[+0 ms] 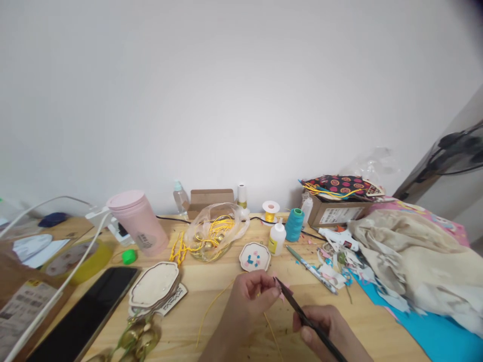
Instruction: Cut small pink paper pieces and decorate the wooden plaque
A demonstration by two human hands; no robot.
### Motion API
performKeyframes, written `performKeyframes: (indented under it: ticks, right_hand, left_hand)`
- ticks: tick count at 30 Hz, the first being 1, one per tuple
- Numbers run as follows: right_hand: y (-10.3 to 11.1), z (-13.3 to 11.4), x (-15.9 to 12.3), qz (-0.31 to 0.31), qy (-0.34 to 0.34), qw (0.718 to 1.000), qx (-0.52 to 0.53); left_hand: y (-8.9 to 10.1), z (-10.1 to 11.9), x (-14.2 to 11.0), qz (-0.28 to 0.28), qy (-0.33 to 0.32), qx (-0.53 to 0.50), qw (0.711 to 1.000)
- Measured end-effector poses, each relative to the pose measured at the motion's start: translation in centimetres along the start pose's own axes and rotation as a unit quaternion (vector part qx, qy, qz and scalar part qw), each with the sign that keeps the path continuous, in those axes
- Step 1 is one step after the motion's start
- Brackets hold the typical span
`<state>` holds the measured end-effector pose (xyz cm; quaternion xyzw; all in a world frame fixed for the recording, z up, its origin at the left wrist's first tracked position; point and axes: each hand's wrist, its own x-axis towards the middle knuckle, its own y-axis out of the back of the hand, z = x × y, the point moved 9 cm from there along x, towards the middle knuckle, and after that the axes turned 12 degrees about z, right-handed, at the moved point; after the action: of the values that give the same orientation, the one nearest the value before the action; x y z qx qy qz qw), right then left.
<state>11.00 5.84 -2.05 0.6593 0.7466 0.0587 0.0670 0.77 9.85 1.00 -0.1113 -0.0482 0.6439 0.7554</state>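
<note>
Holds a slim black tool point(293, 301) in the right hand's point(332, 327) grip, front-right of the scalloped dish point(245, 251), left hand's point(251, 296) grip pinched narrow, contents unclear, with pink and blue pieces point(250, 260) already in the dish, remainder unknowable.

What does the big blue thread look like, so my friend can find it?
Find the cardboard box with patterned cloth on top, on the right. Just left of it, past a pale little bottle, stands a thread cone. It's turquoise with a green top, unlike the white squeeze bottle and yellow-wound spool beside it.
</note>
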Motion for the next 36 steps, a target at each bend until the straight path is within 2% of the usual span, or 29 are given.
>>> performKeyframes:
  ticks: [10,20,36]
  right_hand:
    - [0.8,0.3,0.0,-0.054,0.009,0.998,-0.025]
    - [0.7,0.4,-0.4,-0.066,0.004,0.997,-0.035]
    - [0.2,0.6,-0.6,-0.027,-0.014,0.999,-0.033]
  left_hand:
    - [0.2,-1.0,0.1,0.007,0.045,0.020,0.999]
    - [0.4,-2.1,0.1,0.001,0.079,0.027,0.997]
    - [0.1,-1.6,0.1,-0.004,0.080,0.001,0.997]
